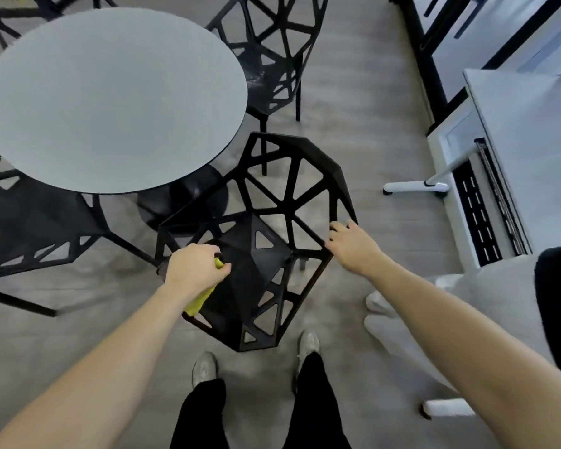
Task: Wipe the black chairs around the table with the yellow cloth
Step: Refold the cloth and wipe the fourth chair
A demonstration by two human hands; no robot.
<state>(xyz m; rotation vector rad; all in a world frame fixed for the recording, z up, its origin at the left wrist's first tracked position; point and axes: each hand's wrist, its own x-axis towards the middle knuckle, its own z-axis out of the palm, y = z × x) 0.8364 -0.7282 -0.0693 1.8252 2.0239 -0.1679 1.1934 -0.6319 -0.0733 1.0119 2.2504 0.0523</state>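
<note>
a: item, yellow cloth (204, 294)?
b: bunched in left hand (193, 270), pressed on near black chair (256, 247) seat's left edge.
a: right hand (350, 244)?
b: grasping backrest rim. best to keep it steadying; follow every strut beside the round surface (110, 98).

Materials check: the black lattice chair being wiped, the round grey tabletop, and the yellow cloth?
Black lattice chair: looks like moulded plastic or coated metal, can't tell which; faceted panels, dull sheen. Round grey tabletop: probably matte laminate; flat, even, no glare, thin dark edge. Yellow cloth: soft fabric, bunched up in the left hand.
</note>
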